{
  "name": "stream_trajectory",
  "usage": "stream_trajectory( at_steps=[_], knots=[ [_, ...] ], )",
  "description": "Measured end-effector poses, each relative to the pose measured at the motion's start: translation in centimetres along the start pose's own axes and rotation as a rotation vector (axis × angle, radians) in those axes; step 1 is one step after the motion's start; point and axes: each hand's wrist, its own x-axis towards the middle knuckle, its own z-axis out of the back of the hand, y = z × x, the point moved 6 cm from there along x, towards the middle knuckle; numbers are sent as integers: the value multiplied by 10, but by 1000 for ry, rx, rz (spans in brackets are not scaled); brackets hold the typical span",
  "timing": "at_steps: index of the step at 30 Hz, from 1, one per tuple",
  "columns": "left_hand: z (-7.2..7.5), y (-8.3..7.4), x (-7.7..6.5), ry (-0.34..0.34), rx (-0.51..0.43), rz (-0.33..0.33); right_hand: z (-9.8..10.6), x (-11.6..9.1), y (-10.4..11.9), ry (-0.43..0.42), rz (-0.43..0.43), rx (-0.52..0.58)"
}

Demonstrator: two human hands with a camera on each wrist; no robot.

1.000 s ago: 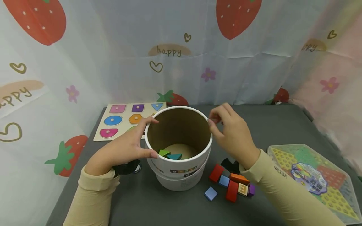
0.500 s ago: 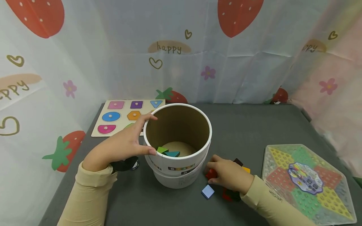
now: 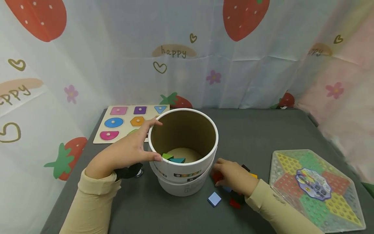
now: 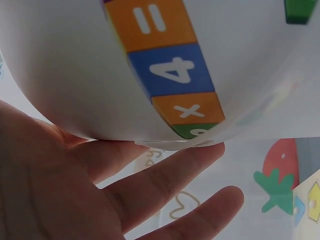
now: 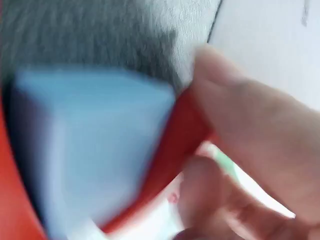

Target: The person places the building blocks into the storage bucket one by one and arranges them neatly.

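A white round bucket stands mid-table, with a green block and a teal block inside. My left hand holds its left rim, thumb at the front and index finger hooked over the edge. In the left wrist view, other fingers spread along the bucket's side, below a printed number strip. To the bucket's right, my right hand is low over the block pile. It pinches a red block between thumb and fingers. A blurred blue block lies against it. Most of the pile is hidden under the hand.
A light blue block lies alone in front of the hand; a red block pokes out nearby. A shape puzzle board lies behind left. At right is a clear hexagonal game box. A strawberry-print cloth hangs behind the table.
My right hand has come down from beside the bucket's right rim to the blocks and now pinches a red one. My left hand stays at the rim.
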Motion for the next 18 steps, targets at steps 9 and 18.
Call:
stream_trajectory(
  at_steps=[9, 18],
  knots=[
    [4, 0, -1, 1, 23, -5, 107, -4, 25, -484, -55, -9],
    [1, 1, -1, 11, 10, 1, 154, 12, 73, -579, 192, 325]
  ],
)
